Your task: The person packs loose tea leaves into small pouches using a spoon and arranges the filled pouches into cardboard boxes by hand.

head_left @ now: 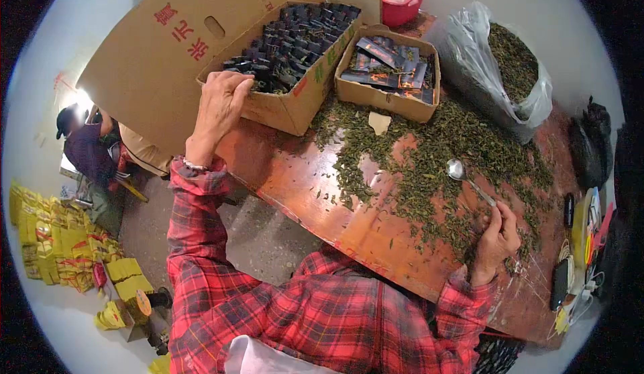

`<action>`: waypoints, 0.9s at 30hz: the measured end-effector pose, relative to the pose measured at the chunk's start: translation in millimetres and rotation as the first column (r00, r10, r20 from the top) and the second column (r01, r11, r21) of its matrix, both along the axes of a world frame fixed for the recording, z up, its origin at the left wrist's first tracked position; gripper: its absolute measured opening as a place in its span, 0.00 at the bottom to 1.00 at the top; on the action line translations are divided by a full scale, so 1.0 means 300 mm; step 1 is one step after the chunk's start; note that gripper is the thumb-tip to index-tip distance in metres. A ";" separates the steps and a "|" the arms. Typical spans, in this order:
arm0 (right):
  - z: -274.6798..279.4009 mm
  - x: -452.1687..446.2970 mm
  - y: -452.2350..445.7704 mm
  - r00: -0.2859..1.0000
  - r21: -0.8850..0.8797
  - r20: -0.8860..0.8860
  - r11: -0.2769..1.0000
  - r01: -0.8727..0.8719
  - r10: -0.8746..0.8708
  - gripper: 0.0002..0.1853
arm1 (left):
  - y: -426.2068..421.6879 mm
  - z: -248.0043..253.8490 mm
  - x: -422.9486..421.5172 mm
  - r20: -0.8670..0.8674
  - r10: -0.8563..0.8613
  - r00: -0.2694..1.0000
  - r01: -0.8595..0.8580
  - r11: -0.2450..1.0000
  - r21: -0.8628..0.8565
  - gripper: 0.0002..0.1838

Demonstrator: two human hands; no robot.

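Observation:
My left hand (219, 104) is at the near left corner of a large cardboard box (295, 109), which holds rows of dark packets (288, 38). Its fingers are curled together by the packets; what they grip, if anything, is hidden. In my right hand (496, 241) is the handle of a metal spoon (471, 183), its bowl over loose dried leaves (429, 186) scattered on the reddish table (315, 206). Beside the large box, a smaller cardboard box (417, 110) contains flat dark packets (389, 62). A pale flat piece (379, 123) lies among the leaves.
At the back right stands a clear plastic bag (479, 69) of leaves. A red basket (402, 12) is behind the small box. A black bag (592, 144), phone (559, 285) and cables line the right edge. Another person (92, 147) and yellow packages (57, 236) are at left.

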State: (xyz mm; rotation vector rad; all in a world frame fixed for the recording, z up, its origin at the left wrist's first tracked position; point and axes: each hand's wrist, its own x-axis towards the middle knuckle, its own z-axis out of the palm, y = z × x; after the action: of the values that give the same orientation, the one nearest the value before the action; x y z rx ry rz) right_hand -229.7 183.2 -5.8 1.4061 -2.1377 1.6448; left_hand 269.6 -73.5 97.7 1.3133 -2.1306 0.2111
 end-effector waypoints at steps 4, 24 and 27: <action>-0.024 -0.026 0.005 0.999 0.017 -0.037 1.000 0.006 -0.005 0.07 | -0.001 0.042 -0.030 0.019 -0.026 0.999 0.026 1.000 -0.004 0.15; 0.009 -0.010 0.005 0.994 0.016 -0.106 1.000 -0.024 0.025 0.05 | -0.284 -0.030 -0.906 0.132 -0.325 0.936 0.249 0.880 0.405 0.24; 0.022 0.000 0.006 0.996 0.010 -0.077 0.999 -0.036 0.037 0.05 | -0.353 -0.088 -0.969 0.184 -0.272 0.945 0.174 0.890 0.421 0.22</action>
State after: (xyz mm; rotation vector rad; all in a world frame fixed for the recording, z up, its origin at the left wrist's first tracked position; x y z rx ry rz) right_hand -229.6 185.1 0.8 1.4937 -2.0918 1.5687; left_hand -21.1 -179.3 71.4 1.2931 -2.6120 -0.1865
